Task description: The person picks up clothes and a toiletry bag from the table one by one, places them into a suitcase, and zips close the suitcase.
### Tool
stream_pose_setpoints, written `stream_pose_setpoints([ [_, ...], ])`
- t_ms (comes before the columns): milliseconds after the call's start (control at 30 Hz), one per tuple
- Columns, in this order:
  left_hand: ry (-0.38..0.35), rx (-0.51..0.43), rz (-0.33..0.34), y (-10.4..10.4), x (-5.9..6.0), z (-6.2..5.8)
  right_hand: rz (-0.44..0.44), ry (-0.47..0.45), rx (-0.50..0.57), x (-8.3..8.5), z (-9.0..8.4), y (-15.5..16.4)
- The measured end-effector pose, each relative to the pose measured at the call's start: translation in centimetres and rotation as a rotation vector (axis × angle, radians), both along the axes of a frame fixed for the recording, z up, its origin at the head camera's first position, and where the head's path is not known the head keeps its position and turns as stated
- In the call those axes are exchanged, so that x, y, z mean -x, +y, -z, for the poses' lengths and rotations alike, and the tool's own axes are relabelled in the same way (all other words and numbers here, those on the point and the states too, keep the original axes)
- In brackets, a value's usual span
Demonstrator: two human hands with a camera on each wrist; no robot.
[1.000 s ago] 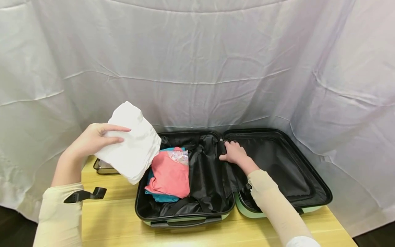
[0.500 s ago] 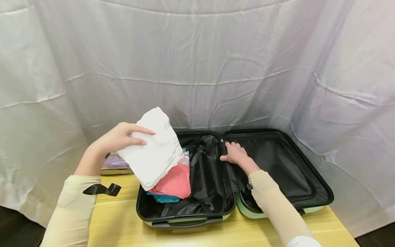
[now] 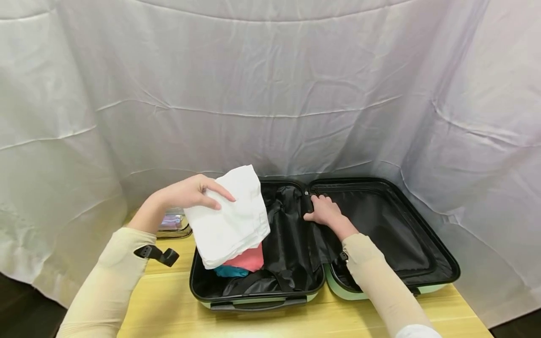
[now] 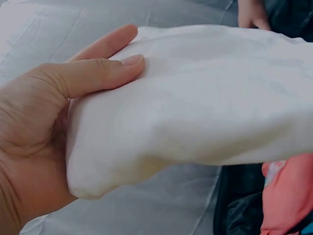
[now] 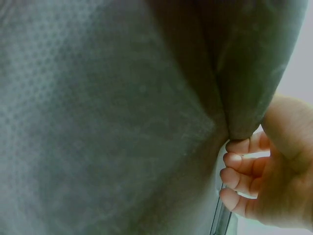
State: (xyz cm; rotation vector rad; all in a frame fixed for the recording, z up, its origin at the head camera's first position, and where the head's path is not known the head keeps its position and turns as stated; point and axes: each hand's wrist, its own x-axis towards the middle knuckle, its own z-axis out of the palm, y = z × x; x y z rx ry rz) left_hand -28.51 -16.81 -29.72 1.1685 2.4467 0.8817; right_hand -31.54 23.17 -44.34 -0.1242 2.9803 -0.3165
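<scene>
- Fingers [image 4: 108,43] and thumb of the left hand [image 3: 191,193] grip the folded white cloth [image 3: 232,223], which hangs tilted, left of centre in the head view, over the suitcase [image 3: 255,297].
- Right hand [image 3: 324,211], right of centre: its fingers curl and seem to pinch the black lining [image 5: 122,112] near the hinge; the thumb is hidden.
- To lower the cloth well, I would level it, lay its folds flat, then slide the thumb out gently.
- Beneath it, a pink garment [image 3: 249,259] lies on a blue garment [image 3: 230,271]; both could ruck up if dragged.
- The cloth hides part of the left rim, which might catch its corner.
- A shallow tray [image 3: 184,232] sits left of the suitcase, partly covered by the forearm and cloth.
</scene>
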Motion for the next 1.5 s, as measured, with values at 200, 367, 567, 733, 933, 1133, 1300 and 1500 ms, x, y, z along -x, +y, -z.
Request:
stream_pose_setpoints([
  [200, -0.092, 0.035, 0.055, 0.9, 0.2, 0.3, 0.006, -0.005, -0.002, 0.0, 0.0, 0.1],
  [367, -0.135, 0.056, 0.094, 1.5, 0.5, 0.2, 0.01, -0.004, 0.007, -0.2, -0.2, 0.1],
  [567, -0.152, 0.067, 0.155, 1.8, 0.9, -0.1, 0.011, -0.01, 0.008, -0.3, -0.2, 0.0],
  [733, -0.158, 0.091, 0.192, 2.1, 1.4, -0.1, 0.007, -0.013, 0.009, -0.4, -0.2, -0.1],
  [933, -0.172, 0.139, 0.163, 2.5, 2.4, 0.9, 0.014, -0.002, 0.016, -0.5, -0.3, -0.2],
  [1133, -0.107, 0.165, 0.134, 2.9, 2.7, 2.0, 0.013, -0.013, 0.021, -0.9, -0.4, -0.2],
  [1300, 0.053, 0.187, 0.075, 3.3, 2.9, 2.9, 0.014, -0.005, 0.02, -1.0, -0.5, -0.1],
  [1500, 0.311, 0.287, -0.064, 4.0, 2.2, 4.6, 0.013, -0.015, 0.022, -1.0, -0.5, -0.2],
])
